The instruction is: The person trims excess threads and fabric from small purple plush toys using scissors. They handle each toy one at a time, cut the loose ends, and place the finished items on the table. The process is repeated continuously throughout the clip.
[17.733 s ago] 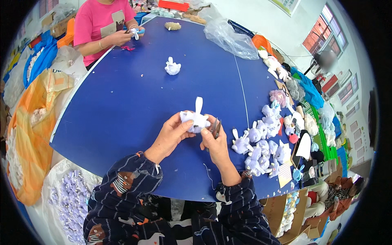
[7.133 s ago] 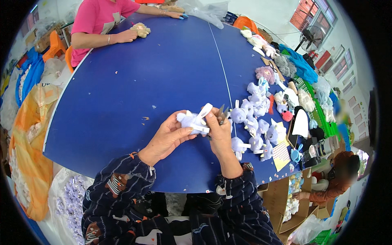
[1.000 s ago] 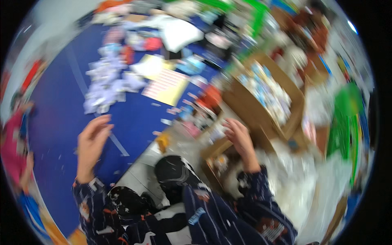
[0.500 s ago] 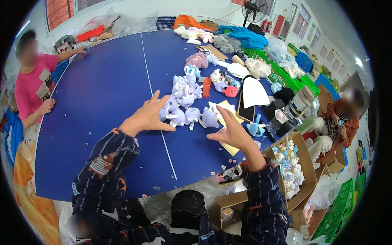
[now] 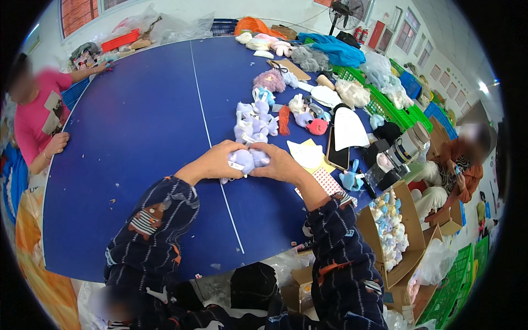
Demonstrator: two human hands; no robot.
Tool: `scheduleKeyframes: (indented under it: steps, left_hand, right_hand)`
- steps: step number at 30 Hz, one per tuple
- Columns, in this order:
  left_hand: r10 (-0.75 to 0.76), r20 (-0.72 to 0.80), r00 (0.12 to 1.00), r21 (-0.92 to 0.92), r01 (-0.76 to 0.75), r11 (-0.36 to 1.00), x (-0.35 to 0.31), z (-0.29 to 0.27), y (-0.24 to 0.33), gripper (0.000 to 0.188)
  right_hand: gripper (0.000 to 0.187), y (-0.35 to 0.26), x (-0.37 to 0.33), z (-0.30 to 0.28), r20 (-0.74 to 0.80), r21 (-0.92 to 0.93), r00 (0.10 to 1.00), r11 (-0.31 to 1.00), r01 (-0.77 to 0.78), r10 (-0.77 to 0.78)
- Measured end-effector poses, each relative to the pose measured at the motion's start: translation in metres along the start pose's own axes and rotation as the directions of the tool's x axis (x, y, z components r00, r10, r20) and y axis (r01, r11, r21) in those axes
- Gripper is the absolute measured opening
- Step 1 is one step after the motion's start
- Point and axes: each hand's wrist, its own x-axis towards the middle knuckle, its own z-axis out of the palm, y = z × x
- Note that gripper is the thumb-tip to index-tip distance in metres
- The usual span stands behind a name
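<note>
My left hand [image 5: 215, 160] and my right hand [image 5: 281, 163] cup a few small lilac plush toys [image 5: 247, 160] between them, low over the blue table. White tags stick out from the toys, and my fingers hide part of them. Just beyond my fingertips lies a heap of more lilac plush toys [image 5: 254, 122], touching or nearly touching the held ones. To the right of my right hand are a white paper piece [image 5: 306, 155] on a yellow sheet and a sheet of small red-marked stickers [image 5: 325, 181].
A phone [image 5: 337, 151], a white rounded panel [image 5: 348, 127] and a large flask [image 5: 410, 143] stand or lie at the right. A cardboard box [image 5: 396, 234] of small plush toys sits right of the table. One person in pink [image 5: 41, 104] is at the left, another [image 5: 465, 159] sits right.
My hands were spread apart around the near lilac toys. They have come together, gathering those toys toward the heap and closing round them.
</note>
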Motion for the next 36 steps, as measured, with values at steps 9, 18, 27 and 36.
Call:
scheduleKeyframes:
  steps: [9,18,27,36]
  left_hand:
    - [-0.172,0.059,0.983,-0.579,0.174,0.797,-0.075,-0.009,0.047,0.052]
    - [-0.163,0.386,0.908,-0.325,0.300,0.897,-0.091,0.047,0.170,0.053]
    - [0.458,0.195,0.867,-0.434,-0.342,0.833,0.046,0.258,0.328,0.084]
    - [0.552,-0.014,0.834,-0.023,-0.552,0.833,-0.094,0.135,0.168,0.037]
  right_hand:
    - [0.066,-0.070,-0.059,0.014,0.124,0.695,0.972,0.682,-0.228,0.198]
    - [0.071,-0.089,-0.222,0.039,-0.085,0.968,0.919,0.250,-0.015,0.385]
    - [0.048,0.043,-0.406,-0.076,-0.490,0.753,0.424,0.124,0.646,0.762]
    - [0.066,0.122,-0.452,-0.106,-0.513,0.779,-0.010,0.470,0.414,0.859]
